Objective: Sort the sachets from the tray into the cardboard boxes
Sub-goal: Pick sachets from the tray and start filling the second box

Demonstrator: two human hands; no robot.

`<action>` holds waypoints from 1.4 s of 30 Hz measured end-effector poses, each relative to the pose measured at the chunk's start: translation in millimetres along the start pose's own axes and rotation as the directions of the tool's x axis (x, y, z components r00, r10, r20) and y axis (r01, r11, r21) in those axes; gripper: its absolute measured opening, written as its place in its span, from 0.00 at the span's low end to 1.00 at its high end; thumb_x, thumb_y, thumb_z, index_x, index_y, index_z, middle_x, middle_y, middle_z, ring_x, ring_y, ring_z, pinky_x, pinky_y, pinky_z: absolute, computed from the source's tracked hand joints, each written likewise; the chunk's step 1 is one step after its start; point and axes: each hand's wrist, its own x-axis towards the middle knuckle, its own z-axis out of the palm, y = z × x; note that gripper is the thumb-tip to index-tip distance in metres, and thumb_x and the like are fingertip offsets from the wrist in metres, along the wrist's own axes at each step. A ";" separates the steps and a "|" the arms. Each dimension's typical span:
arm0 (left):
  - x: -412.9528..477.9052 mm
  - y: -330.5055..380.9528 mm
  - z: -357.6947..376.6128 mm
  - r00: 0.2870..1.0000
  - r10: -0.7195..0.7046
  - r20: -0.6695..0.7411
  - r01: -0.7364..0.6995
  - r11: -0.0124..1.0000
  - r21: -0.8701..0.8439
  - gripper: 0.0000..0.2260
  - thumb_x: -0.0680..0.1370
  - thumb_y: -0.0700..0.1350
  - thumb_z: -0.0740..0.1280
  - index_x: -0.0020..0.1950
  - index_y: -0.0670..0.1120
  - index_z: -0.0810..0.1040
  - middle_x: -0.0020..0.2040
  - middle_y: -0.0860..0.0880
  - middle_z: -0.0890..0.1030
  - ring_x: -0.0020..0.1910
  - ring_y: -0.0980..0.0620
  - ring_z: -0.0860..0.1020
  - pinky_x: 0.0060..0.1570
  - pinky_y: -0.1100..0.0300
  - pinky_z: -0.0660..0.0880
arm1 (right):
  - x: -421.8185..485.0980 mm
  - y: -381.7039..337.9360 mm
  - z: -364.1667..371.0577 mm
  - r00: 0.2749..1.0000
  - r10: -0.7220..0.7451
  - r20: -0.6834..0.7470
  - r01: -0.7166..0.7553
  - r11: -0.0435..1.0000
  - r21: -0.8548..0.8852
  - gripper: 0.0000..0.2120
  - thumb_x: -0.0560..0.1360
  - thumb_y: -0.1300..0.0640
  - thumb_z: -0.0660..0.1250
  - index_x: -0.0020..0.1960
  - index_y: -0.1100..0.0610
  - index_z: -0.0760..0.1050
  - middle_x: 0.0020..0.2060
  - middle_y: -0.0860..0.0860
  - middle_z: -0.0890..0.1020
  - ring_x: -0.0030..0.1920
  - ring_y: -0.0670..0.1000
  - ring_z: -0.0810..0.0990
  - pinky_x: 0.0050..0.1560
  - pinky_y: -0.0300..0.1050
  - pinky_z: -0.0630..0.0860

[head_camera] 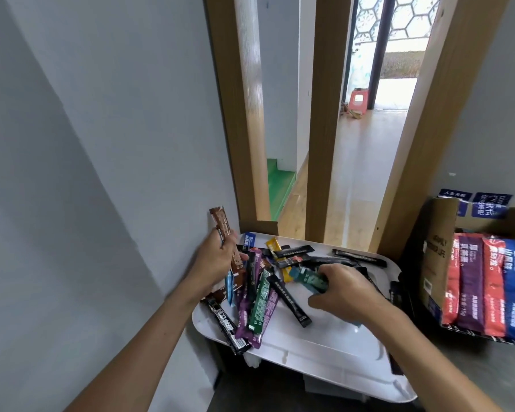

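Single view, head-worn, wide-angle. It looked forward and down on the tray (324,352) of sachets (259,307) at close range. Forearms entered from the bottom edge, with the left hand (217,257) centre-left and the right hand (345,289) centre-right. The right edge cut off the box (437,263). A doorway (363,159) filled the upper frame.

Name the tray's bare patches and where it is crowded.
Bare: the tray on its near side, bordered by the black sachet, the right hand and the front rim. Crowded: the sachet pile on the far left, by the left hand.
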 end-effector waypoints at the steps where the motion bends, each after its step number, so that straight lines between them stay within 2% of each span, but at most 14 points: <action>1: 0.6 1.8 -0.9 1.000 -0.008 -0.016 0.008 0.999 -0.033 0.09 0.87 0.51 0.57 0.61 0.49 0.72 0.44 0.46 0.85 0.42 0.49 0.86 0.48 0.44 0.84 | -0.5 -1.5 -6.8 1.000 -0.008 0.005 0.008 1.000 0.025 0.12 0.72 0.48 0.73 0.49 0.52 0.74 0.40 0.49 0.79 0.38 0.50 0.76 0.34 0.45 0.70; 3: 4.7 4.7 -0.1 0.998 -0.023 -0.064 0.024 1.000 0.014 0.06 0.87 0.48 0.56 0.60 0.49 0.71 0.46 0.45 0.83 0.38 0.49 0.84 0.45 0.44 0.85 | 3.3 -7.8 -16.3 1.000 -0.002 0.004 0.001 0.984 0.177 0.07 0.79 0.51 0.66 0.52 0.53 0.71 0.42 0.51 0.80 0.38 0.51 0.78 0.36 0.46 0.74; 4: 6.9 6.9 1.4 0.996 -0.040 -0.076 0.045 0.997 0.064 0.06 0.87 0.47 0.57 0.60 0.48 0.71 0.48 0.45 0.81 0.37 0.49 0.82 0.42 0.46 0.85 | 8.0 -11.9 -17.5 1.000 0.019 0.002 -0.018 0.958 0.287 0.05 0.81 0.54 0.63 0.50 0.55 0.71 0.41 0.54 0.80 0.36 0.53 0.80 0.36 0.48 0.77; 6: 14.0 7.0 4.9 0.995 -0.072 -0.065 0.087 0.958 0.272 0.07 0.84 0.47 0.61 0.60 0.47 0.72 0.49 0.45 0.80 0.39 0.48 0.82 0.42 0.48 0.85 | 22.0 -20.7 -12.0 0.997 0.069 -0.021 -0.056 0.919 0.391 0.09 0.81 0.56 0.60 0.44 0.57 0.71 0.36 0.56 0.80 0.32 0.55 0.80 0.36 0.52 0.82; 9: 18.5 7.6 10.2 0.997 -0.079 -0.017 0.074 0.804 0.590 0.17 0.77 0.50 0.69 0.62 0.45 0.72 0.54 0.44 0.82 0.49 0.42 0.83 0.51 0.47 0.82 | 41.9 -30.0 8.3 0.985 0.111 -0.129 -0.074 0.962 0.262 0.11 0.76 0.45 0.68 0.46 0.53 0.79 0.39 0.54 0.84 0.39 0.56 0.83 0.34 0.49 0.78; 12: 24.3 5.6 16.5 1.000 -0.028 -0.007 0.025 0.732 0.681 0.21 0.75 0.50 0.73 0.61 0.43 0.72 0.56 0.43 0.82 0.53 0.42 0.81 0.53 0.49 0.80 | 47.8 -34.4 24.5 0.956 0.128 -0.265 -0.087 0.983 0.162 0.21 0.69 0.38 0.77 0.54 0.50 0.79 0.46 0.51 0.85 0.47 0.56 0.82 0.42 0.48 0.76; 15: 31.5 5.2 20.1 1.000 -0.008 0.001 0.005 0.694 0.720 0.18 0.76 0.48 0.71 0.60 0.42 0.71 0.56 0.42 0.82 0.53 0.42 0.81 0.51 0.50 0.79 | 47.0 -37.3 31.3 0.945 0.131 -0.299 -0.099 0.988 0.121 0.26 0.68 0.39 0.78 0.57 0.53 0.76 0.49 0.52 0.84 0.50 0.57 0.82 0.44 0.49 0.75; 20: 36.1 3.1 22.2 0.999 -0.034 0.027 0.002 0.654 0.757 0.22 0.75 0.53 0.73 0.62 0.42 0.71 0.57 0.43 0.82 0.55 0.42 0.81 0.48 0.52 0.76 | 48.0 -37.2 36.6 0.944 0.128 -0.305 -0.084 0.984 0.154 0.21 0.71 0.41 0.76 0.56 0.52 0.77 0.46 0.51 0.84 0.48 0.57 0.82 0.44 0.49 0.77; 26: 35.3 0.5 20.3 0.997 -0.067 0.038 0.015 0.656 0.755 0.21 0.74 0.50 0.73 0.62 0.43 0.71 0.58 0.44 0.81 0.56 0.44 0.80 0.50 0.53 0.77 | 39.1 -19.7 18.6 0.980 0.179 -0.085 -0.162 0.971 0.173 0.19 0.63 0.50 0.83 0.47 0.52 0.78 0.42 0.50 0.83 0.44 0.53 0.82 0.47 0.52 0.83; 31: 27.6 5.7 13.0 0.998 -0.052 0.025 0.013 0.623 0.782 0.21 0.73 0.46 0.73 0.61 0.43 0.70 0.57 0.43 0.81 0.55 0.43 0.80 0.48 0.53 0.75 | 19.3 15.0 9.2 0.978 0.209 0.018 -0.210 0.976 0.050 0.18 0.62 0.50 0.84 0.47 0.49 0.80 0.41 0.48 0.84 0.42 0.49 0.83 0.47 0.52 0.86; 34: 21.0 13.8 5.7 0.997 -0.069 0.035 0.014 0.597 0.802 0.21 0.72 0.45 0.75 0.60 0.44 0.72 0.56 0.44 0.80 0.53 0.43 0.80 0.47 0.54 0.76 | 6.4 26.1 6.2 0.977 0.210 0.045 -0.204 0.972 -0.114 0.21 0.61 0.47 0.84 0.47 0.49 0.77 0.43 0.47 0.81 0.44 0.48 0.81 0.47 0.49 0.84; 37: 14.2 26.2 -2.2 0.993 -0.106 0.051 0.018 0.565 0.825 0.25 0.70 0.49 0.78 0.61 0.44 0.72 0.55 0.45 0.79 0.53 0.44 0.79 0.47 0.55 0.74 | 3.3 17.5 6.5 0.984 0.177 0.016 -0.175 0.980 -0.095 0.22 0.62 0.40 0.83 0.44 0.50 0.78 0.37 0.46 0.83 0.39 0.47 0.82 0.42 0.46 0.83; 39: 10.2 33.4 -7.7 0.991 -0.115 0.060 0.014 0.558 0.829 0.25 0.70 0.51 0.78 0.60 0.45 0.71 0.55 0.46 0.79 0.50 0.45 0.77 0.46 0.55 0.73 | 3.7 9.9 8.9 0.989 0.149 -0.017 -0.150 0.985 -0.083 0.17 0.65 0.43 0.80 0.43 0.50 0.77 0.36 0.46 0.83 0.37 0.46 0.82 0.36 0.42 0.78; 42: 2.9 39.9 -17.5 0.992 -0.111 0.064 0.006 0.538 0.843 0.27 0.70 0.54 0.77 0.62 0.46 0.70 0.55 0.46 0.79 0.53 0.45 0.78 0.48 0.54 0.74 | 1.1 8.3 10.9 0.992 0.128 -0.021 -0.129 0.984 -0.121 0.14 0.66 0.48 0.78 0.41 0.51 0.74 0.38 0.48 0.80 0.41 0.50 0.81 0.35 0.42 0.74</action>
